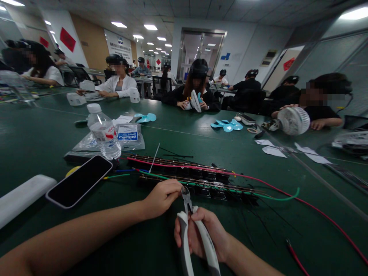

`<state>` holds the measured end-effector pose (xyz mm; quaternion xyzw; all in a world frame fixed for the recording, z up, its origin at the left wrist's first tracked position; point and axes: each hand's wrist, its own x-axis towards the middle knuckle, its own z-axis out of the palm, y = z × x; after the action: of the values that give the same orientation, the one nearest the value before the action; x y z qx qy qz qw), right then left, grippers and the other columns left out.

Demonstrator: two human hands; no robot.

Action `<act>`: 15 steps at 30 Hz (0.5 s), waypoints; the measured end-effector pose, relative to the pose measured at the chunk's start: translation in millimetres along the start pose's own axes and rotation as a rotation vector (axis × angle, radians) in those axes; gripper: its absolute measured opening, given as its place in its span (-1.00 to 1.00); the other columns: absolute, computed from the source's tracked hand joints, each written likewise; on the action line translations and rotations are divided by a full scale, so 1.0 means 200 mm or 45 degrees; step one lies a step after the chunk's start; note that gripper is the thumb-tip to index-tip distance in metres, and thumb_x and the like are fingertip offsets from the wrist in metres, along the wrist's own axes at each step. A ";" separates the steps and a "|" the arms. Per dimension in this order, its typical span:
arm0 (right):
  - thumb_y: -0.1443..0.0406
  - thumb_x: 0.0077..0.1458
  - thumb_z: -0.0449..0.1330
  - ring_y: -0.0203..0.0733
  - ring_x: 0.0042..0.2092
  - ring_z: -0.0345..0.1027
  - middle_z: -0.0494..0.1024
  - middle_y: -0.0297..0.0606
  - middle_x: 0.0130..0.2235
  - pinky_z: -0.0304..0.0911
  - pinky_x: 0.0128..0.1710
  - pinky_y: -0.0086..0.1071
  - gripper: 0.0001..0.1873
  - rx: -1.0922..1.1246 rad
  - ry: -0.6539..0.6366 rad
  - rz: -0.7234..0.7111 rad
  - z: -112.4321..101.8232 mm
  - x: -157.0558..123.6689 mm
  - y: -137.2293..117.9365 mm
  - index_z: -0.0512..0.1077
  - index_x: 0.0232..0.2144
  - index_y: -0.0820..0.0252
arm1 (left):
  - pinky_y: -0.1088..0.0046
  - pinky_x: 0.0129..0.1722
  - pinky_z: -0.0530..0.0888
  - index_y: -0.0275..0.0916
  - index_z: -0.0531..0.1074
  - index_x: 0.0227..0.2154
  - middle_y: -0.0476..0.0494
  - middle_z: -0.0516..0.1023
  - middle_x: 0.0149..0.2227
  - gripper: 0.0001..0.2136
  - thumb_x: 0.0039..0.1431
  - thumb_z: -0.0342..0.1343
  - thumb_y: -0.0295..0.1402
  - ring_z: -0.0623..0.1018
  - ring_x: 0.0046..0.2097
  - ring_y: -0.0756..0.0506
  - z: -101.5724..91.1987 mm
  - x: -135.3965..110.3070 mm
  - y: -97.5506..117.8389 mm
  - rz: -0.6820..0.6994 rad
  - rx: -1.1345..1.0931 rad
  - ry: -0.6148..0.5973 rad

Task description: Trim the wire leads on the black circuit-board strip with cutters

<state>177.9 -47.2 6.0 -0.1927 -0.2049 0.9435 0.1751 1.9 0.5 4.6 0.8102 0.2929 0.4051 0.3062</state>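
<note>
My right hand [202,234] is closed around the white-and-grey handles of a pair of cutters [187,214], whose metal jaws point up at the near edge of a long black terminal strip [195,180]. My left hand [161,197] is pinched shut right at the jaws, fingertips on the strip's near edge; what it pinches is too small to see. A red wire [258,179] and a green wire [276,198] run along the strip and trail off to the right over the green table [37,142].
A dark phone [79,181] lies face up at the left beside a white bar [20,197]. A water bottle [104,132] stands on plastic bags behind the strip. Blue fan blades [227,125], a white fan [293,120] and paper scraps lie farther off. Other people sit around the table.
</note>
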 end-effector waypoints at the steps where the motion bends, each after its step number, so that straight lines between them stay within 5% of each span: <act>1: 0.15 -0.11 -0.05 -0.30 -0.50 0.30 0.51 0.00 -0.41 0.09 -0.49 -0.48 -0.53 0.002 -0.001 -0.002 0.00 0.00 0.00 0.37 -0.32 0.48 | 0.42 -0.21 0.38 -0.34 0.42 -0.41 -0.15 0.46 -0.35 -0.81 0.16 -0.10 -0.60 0.44 -0.26 -0.04 0.00 0.00 0.00 0.004 0.002 -0.003; 15: 0.16 -0.10 -0.07 -0.29 -0.51 0.33 0.51 0.04 -0.42 0.12 -0.51 -0.50 -0.54 0.002 -0.022 0.008 -0.01 0.01 0.00 0.37 -0.35 0.49 | 0.43 -0.22 0.37 -0.34 0.41 -0.41 -0.15 0.46 -0.35 -0.81 0.18 -0.11 -0.58 0.43 -0.26 -0.04 0.00 0.00 0.01 0.033 0.009 -0.005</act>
<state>177.5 -46.4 4.5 -0.1851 -0.2049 0.9458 0.1706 1.9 -0.7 6.3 0.8158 0.2831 0.4063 0.2988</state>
